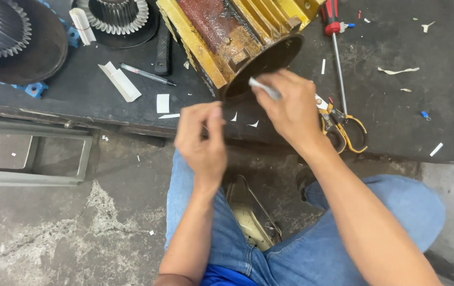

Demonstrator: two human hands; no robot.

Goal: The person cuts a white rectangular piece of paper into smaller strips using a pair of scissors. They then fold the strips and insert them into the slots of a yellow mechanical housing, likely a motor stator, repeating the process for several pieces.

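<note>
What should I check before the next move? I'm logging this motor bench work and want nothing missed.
1. Right hand grips the small white strip: ok.
2. Left hand holds anything: cannot tell.
3. Open end of the yellow motor housing unobstructed: ok.
4. Scissors within reach, beside the right wrist: ok.
5. Red-handled screwdriver lies flat on the mat: ok.
6. Dark mat free of paper scraps: not ok.

My left hand (201, 139) is raised, back toward me, fingers curled with thumb against fingertips. My right hand (290, 108) sits higher and farther out, fingers pinched, forearm running down to my right.
</note>
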